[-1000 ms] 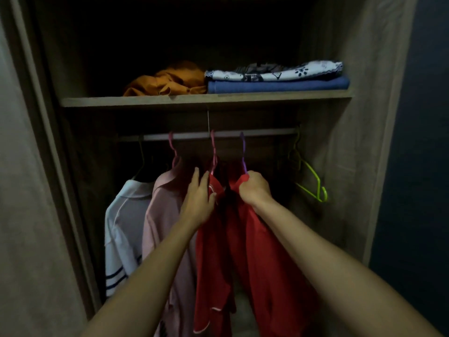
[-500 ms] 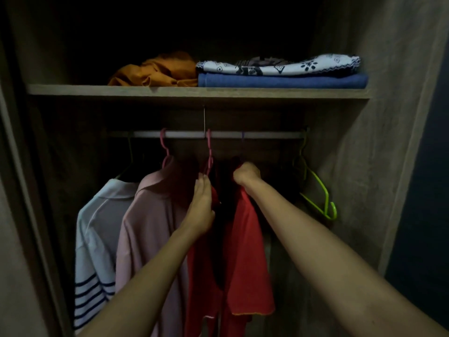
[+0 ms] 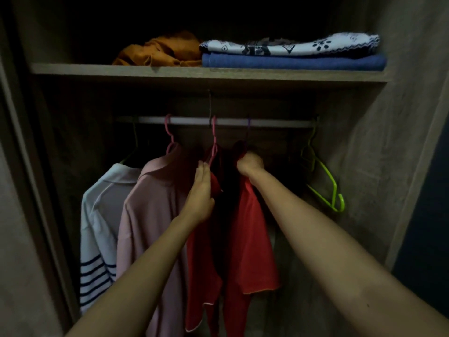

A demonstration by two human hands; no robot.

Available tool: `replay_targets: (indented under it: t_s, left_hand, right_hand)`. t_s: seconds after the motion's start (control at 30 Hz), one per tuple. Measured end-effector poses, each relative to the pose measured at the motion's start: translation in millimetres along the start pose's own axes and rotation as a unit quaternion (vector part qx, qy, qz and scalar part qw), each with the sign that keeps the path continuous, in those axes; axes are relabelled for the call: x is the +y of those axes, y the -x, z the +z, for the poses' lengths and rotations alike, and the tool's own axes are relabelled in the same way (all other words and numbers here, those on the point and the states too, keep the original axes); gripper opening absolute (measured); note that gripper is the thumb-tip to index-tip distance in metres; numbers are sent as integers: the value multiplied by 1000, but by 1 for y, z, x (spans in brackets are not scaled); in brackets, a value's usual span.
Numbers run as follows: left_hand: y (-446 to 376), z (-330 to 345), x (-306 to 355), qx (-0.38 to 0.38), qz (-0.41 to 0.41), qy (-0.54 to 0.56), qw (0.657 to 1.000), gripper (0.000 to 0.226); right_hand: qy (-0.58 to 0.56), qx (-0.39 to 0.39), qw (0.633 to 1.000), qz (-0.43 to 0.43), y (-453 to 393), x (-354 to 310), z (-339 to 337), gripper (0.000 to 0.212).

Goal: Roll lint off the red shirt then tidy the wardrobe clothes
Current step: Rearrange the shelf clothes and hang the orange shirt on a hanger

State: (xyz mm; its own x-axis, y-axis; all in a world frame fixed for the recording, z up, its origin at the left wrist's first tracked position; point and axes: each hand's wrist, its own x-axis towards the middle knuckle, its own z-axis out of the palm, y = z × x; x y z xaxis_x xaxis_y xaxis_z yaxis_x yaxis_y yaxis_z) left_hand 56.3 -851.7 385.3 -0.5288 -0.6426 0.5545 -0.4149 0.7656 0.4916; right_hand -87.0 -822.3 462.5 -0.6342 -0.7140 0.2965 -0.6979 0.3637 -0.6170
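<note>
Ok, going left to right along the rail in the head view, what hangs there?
White striped shirt → pink shirt → red garment on the pink hanger → red shirt → empty green hangers.

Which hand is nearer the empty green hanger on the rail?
Right. The right hand grips the red shirt at its collar, just left of the green hanger. The left hand sits farther left, beside the pink shirt.
</note>
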Motion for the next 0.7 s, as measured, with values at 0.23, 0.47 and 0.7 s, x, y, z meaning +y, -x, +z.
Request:
replay_targets:
  t_s: [0.23,0.47,0.7]
  left_hand:
    - [10,-4,-5,-6,7,24,1000,94]
    - [32,-5,-5,24,-9,68,997,81]
    - [48,-6,-14,38,35,77,996,89]
  right_hand:
    - [-2,47,999,0,42,1,8,61]
    - [-86,164,980,-66,127,38,30,71]
    - [-81,192,974,-90,138,51,38,77]
